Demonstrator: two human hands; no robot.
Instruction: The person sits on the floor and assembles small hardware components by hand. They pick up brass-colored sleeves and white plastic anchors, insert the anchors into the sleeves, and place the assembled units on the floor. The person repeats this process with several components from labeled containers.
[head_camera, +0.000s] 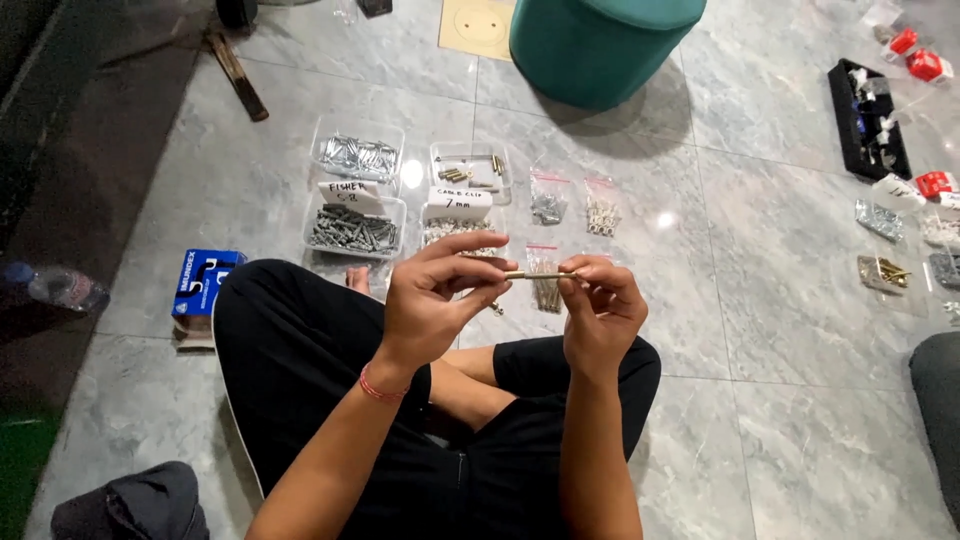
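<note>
Four tubs are set on the floor before the knees, small bags to their right.

Both hands hold a thin brass bolt level, the left hand and right hand pinching its ends above clear boxes on the floor.

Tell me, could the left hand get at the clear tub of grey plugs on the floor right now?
Probably yes: the tub of grey plugs sits open just beyond the knee, nothing over it. But the left hand is pinching a brass fastener with the right hand.
</note>
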